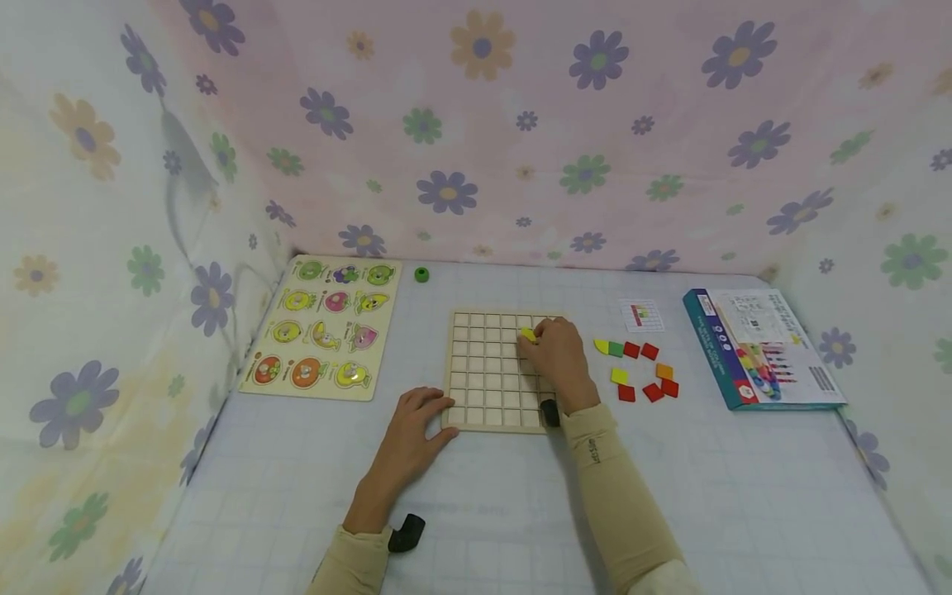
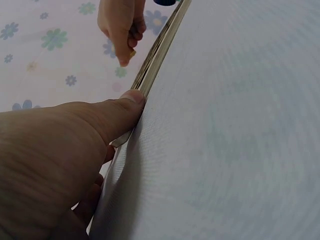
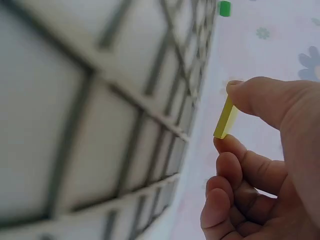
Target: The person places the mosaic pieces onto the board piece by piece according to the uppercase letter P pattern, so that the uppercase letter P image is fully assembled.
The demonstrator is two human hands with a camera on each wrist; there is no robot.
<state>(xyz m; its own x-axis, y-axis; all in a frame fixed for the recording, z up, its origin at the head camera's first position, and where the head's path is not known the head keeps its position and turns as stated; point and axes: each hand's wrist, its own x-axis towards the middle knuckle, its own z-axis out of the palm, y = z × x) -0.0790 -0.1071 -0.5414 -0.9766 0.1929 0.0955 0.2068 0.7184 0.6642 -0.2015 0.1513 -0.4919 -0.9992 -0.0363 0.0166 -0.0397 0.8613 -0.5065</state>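
Observation:
A wooden grid board point(image 1: 476, 364) lies flat in the middle of the table. Over its upper right cells is my right hand point(image 1: 558, 355). That hand pinches a thin yellow tile point(image 3: 225, 119) between thumb and forefinger, the other fingers curled in toward the palm. In the right wrist view the tile stands on edge, close beside the grid. My left hand point(image 1: 411, 430) rests at the board's near left corner with fingers relaxed. Its thumb point(image 2: 131, 97) touches the wooden edge in the left wrist view.
Right of the board lie several loose tiles, among them a green tile point(image 1: 616, 349), an orange tile point(image 1: 664, 372) and a red tile point(image 1: 627, 393). Behind them is a pattern card point(image 1: 643, 316). A box point(image 1: 766, 355) lies far right, a fruit puzzle board point(image 1: 379, 330) left, a green bead point(image 1: 421, 274) behind.

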